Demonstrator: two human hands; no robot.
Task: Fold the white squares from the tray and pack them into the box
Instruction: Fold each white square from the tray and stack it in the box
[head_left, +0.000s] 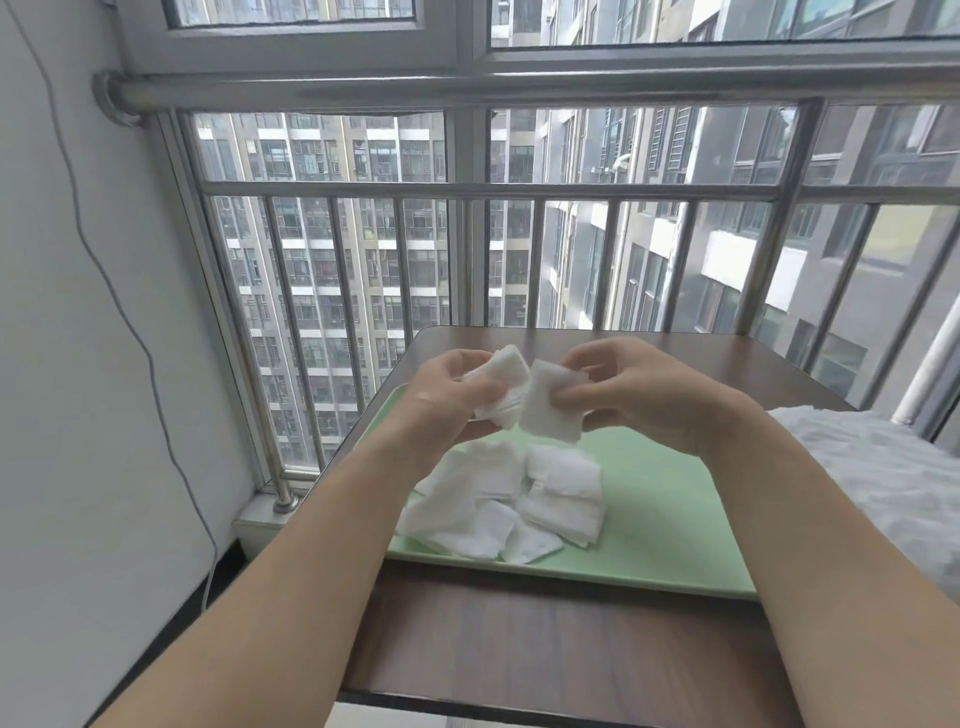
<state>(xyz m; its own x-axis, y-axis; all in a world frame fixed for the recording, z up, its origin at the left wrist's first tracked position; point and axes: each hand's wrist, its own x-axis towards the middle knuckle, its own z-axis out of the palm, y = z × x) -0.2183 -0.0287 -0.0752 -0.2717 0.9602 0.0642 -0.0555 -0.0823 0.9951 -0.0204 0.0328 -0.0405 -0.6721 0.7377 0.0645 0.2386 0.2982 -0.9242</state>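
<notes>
Left hand (452, 395): raised, fingers (470, 364) curled round a bunch of white squares (501, 384), with the thumb pressed across the bunch's near side.
Right hand (639, 395): level with the left and just beside it; the thumb and curled fingers (592, 358) pinch a single white square (545, 410) by its right edge.
Single white square: hangs down flat from the right fingertips, and its left edge meets the bunch.
Loose pile (498, 504): more white squares, overlapping and unfolded, lie directly below both sets of fingers, apart from them.
Tray (665, 519): green, under the pile and beneath both hands.
Table (519, 634): dark wood, bearing the tray, with both forearms reaching over its near edge.
</notes>
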